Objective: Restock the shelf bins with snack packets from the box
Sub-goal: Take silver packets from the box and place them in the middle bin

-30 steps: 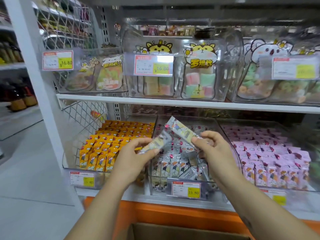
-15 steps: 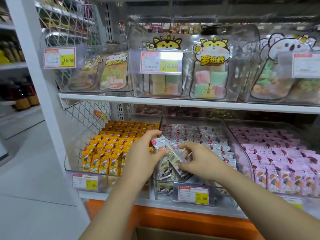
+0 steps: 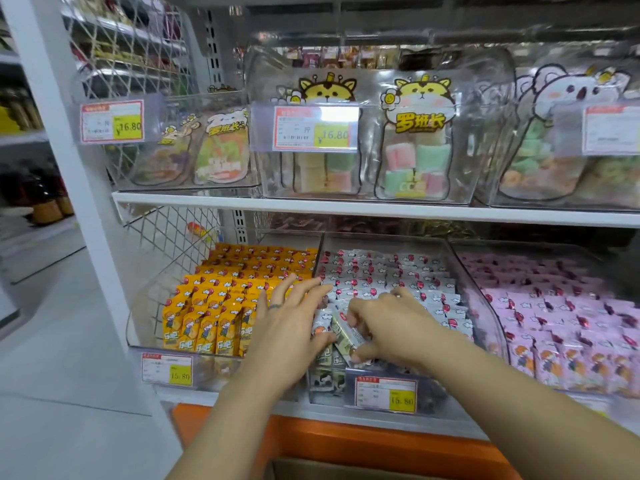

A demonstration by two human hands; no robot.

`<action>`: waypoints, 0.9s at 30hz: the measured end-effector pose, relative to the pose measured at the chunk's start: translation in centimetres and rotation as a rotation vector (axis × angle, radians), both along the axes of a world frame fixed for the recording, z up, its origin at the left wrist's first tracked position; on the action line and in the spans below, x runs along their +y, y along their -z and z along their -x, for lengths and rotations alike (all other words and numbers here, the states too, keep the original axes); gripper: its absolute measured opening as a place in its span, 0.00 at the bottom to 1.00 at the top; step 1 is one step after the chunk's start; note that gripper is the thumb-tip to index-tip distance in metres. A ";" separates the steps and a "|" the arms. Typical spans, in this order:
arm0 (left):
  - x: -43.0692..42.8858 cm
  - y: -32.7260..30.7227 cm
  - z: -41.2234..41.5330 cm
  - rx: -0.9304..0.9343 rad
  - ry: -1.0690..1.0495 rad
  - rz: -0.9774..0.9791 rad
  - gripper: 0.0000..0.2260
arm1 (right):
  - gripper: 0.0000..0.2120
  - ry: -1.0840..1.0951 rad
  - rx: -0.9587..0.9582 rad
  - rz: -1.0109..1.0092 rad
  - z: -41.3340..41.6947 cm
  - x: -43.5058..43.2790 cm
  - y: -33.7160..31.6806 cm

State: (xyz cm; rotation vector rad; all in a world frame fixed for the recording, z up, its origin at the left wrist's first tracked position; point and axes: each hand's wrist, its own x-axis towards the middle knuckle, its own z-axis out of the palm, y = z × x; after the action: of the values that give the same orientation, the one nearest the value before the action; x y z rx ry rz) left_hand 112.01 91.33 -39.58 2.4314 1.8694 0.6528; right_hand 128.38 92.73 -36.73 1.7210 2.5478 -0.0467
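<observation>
Restock is judged well advanced: the clear plastic middle bin [image 3: 325, 384] on the lower shelf is seen nearly full of small silver-white snack packets [image 3: 381, 271]. Rows are stood neat at the back, while the front rows are not yet squared. A few of these packets are gripped by the right hand [image 3: 388, 327], fingers curled round them low at the bin's front. The left hand [image 3: 291, 327] is laid beside it, fingers straight and spread, thumb touching the packets, nothing grasped. Orange snack packets [image 3: 221, 306] in the left bin and pink snack packets [image 3: 554, 323] in the right bin are already packed tight. The brown cardboard box [image 3: 346, 471] is cut off at the bottom edge; its contents cannot be told, so what is left is unknown. Writing: "16.80" is read on the upper yellow-and-white price tag [image 3: 316, 128] and "15.80" on the lower price tag [image 3: 385, 394]. "罗班长" is printed on the clear cartoon-cat pouch [image 3: 417, 140] above, and "乐吧" on the orange packets.
</observation>
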 end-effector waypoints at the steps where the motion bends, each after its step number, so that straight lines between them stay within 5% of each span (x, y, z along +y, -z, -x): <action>1: 0.0 -0.1 -0.1 0.017 0.004 0.008 0.31 | 0.19 -0.002 0.005 0.003 -0.3 -0.1 0.0; 12: -0.1 -0.1 0.0 0.067 -0.008 0.027 0.26 | 0.07 -0.089 -0.070 0.026 -0.6 -0.2 1.2; 19: -0.2 0.3 -1.1 0.048 0.065 0.069 0.30 | 0.14 -0.069 0.254 0.101 -5.8 -0.6 -2.2; 24: -0.5 0.6 -1.5 0.039 0.103 0.098 0.23 | 0.17 -0.094 0.188 0.192 -6.9 -1.8 -1.4; 27: -0.5 0.6 -1.7 0.033 0.113 0.081 0.19 | 0.11 -0.085 0.256 0.107 -6.4 -1.3 -0.4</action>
State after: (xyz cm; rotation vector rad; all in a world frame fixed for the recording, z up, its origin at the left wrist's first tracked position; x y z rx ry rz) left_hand 113.68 90.84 -40.14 2.4882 1.7183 0.5240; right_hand 134.75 91.47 -36.29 1.6615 2.7336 -0.4166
